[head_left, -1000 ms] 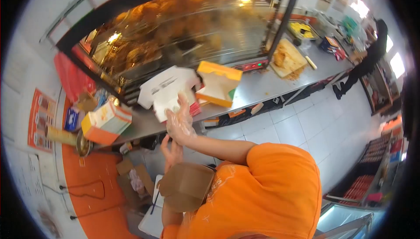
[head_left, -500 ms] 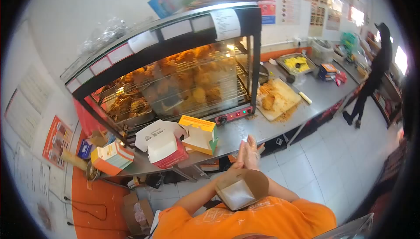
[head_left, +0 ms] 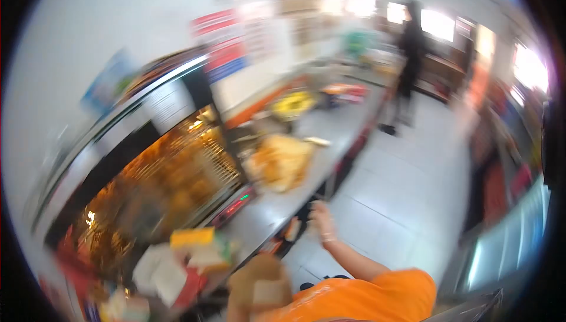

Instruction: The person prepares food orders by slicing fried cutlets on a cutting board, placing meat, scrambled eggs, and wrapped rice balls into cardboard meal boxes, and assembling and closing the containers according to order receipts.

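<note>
The view is smeared by motion. My right hand (head_left: 321, 220) is stretched forward beyond the counter's front edge, over the floor. Its fingers are too blurred to tell whether they are open or closed, and I make out nothing in them. A brown cardboard piece with a pale patch (head_left: 268, 286) is in front of my left side, at the bottom of the view. It covers the place where my left hand might be, so the fingers on that side are hidden. Left of it on the counter are a white and red food box (head_left: 162, 275) and a yellow and green box (head_left: 194, 238).
A lit glass food warmer (head_left: 159, 186) stands at left. Further along the counter (head_left: 330, 139) are a board with golden fried food (head_left: 280, 163) and a tray of yellow food (head_left: 293, 104). A person in dark clothes (head_left: 411, 51) stands farther off on the tiled floor (head_left: 383, 186).
The view has swung right, shifting the warmer and boxes left. My hands, formerly together, have parted; the right one reaches out alone. The brown cardboard piece appears farther left.
</note>
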Motion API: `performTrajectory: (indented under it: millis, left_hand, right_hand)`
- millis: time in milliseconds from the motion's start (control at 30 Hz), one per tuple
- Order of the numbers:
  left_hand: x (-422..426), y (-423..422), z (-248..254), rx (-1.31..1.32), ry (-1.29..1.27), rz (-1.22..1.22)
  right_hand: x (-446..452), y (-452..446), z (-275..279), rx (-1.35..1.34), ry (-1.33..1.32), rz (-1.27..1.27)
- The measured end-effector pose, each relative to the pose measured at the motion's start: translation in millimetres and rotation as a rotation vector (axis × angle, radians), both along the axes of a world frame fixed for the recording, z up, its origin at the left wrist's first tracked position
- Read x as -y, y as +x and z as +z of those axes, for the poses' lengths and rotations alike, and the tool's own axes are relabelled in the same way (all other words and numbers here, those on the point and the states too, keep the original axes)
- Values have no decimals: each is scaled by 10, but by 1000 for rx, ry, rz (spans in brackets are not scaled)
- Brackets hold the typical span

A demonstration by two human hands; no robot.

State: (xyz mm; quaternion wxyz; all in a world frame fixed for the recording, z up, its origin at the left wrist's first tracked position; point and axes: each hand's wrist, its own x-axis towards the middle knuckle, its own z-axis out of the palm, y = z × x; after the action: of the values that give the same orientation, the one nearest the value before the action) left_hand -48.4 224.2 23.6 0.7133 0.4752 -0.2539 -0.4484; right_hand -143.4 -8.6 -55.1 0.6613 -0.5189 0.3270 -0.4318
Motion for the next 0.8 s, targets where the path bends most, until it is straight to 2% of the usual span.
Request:
performTrajectory:
  millis: [33,67,133,267,367,467,567,633,667,700,767,800]
  left_hand:
    - [22,62,-19,-16,15,5]
    - [49,123,-39,-31,36,5]
    - [71,242,-82,-57,70,10]
    - [-13,412,-223,-137,127,27]
    - [-115,529,-319,-210,156,51]
    - [-224,672,-412,-286,175,101]
    - [-281,904,-381,-309,167,200]
    - [-261,1157,-270,-137,121,264]
    - [-238,1246,-69,130,74,269]
    - [-216,1334,133,390,27,307]
    - [-253,1401,661,335,-33,245]
    - [-305,1415,818,308,-64,207]
  right_hand:
    - [-28,-96,99,-47,1,43]
    - [39,-171,-26,-153,-5,178]
    - [-147,-284,251,-326,-103,498]
    - [-696,-158,200,-188,-96,1303]
    - [-1042,-43,377,-188,-124,1497]
    - [-1253,60,540,37,-249,1285]
    - [-1202,54,490,-441,-525,931]
    - [-1115,175,268,-166,-207,963]
    - [-1097,223,214,-29,-47,972]
    - [-1101,253,268,-32,5,955]
    - [-1083,309,413,-38,107,916]
    - [-1100,413,235,20,197,956]
